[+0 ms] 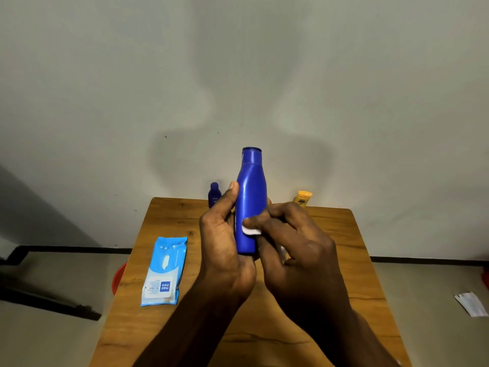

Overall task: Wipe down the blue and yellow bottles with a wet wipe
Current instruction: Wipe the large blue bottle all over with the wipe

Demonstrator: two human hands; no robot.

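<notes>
While the left hand (225,234) grips the large blue bottle (250,200) low on its body above the bench (344,234), the right hand (293,239) pinches a wet wipe (250,230) against its smooth, rigid, likely slippery plastic, so a firm hold at the wide lower body looks safest.

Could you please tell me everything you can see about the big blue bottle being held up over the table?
The big blue bottle looks like glossy plastic, with a narrower neck and a matching blue cap, closed. It is held upright, leaning slightly, above the wooden table. The left hand grips its lower body, thumb up along the side. The right hand presses a white wipe against its lower front. Any label is turned out of view.
</notes>
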